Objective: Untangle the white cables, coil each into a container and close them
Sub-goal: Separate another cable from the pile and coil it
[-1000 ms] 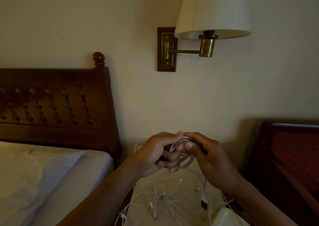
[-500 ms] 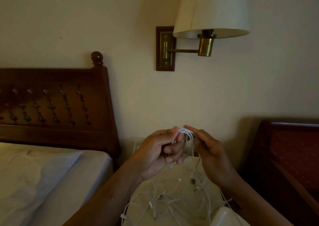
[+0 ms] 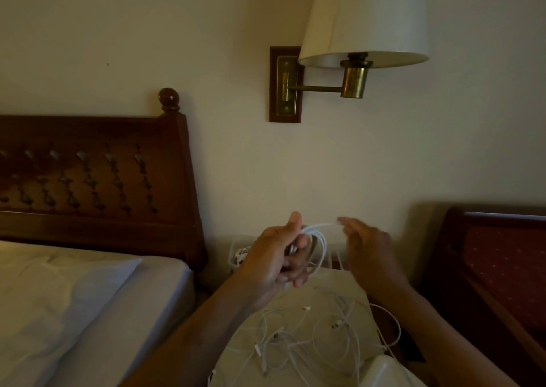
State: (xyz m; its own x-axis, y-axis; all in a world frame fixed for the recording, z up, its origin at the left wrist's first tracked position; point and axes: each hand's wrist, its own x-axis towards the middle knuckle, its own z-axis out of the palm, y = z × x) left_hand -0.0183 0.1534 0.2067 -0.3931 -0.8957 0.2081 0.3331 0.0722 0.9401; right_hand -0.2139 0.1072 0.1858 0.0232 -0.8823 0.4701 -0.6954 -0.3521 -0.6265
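**One cable half wound, the rest waiting**

Closest to me, at the bottom edge, a corner of a white tub [image 3: 387,370] pokes into view. I can't tell whether it is lidded or what it holds. Just beyond it the loose cables [image 3: 310,339] lie in a heap across the bedside table [image 3: 348,286], plugs poking out here and there, and one loop hangs over the right edge.

Above the heap, the left hand [image 3: 271,259] grips a cable [image 3: 320,240] gathered into a few round loops, fingers curled through them and thumb up. One strand runs from the loops across to the right hand [image 3: 372,256]. It is blurred, but it seems to pinch the free end between thumb and forefinger, with the other fingers loose.

To my eye this is the winding step. It would go best if the right hand lays each turn the same size as the last and the left thumb clamps every new loop, so that nothing springs open. The end should be tucked in before the coil goes down into a tub.

Behind the hands, against the wall, a second tub [image 3: 233,256] stands open with what looks like white cable bunched inside. Above it all hangs a wall lamp [image 3: 363,23].
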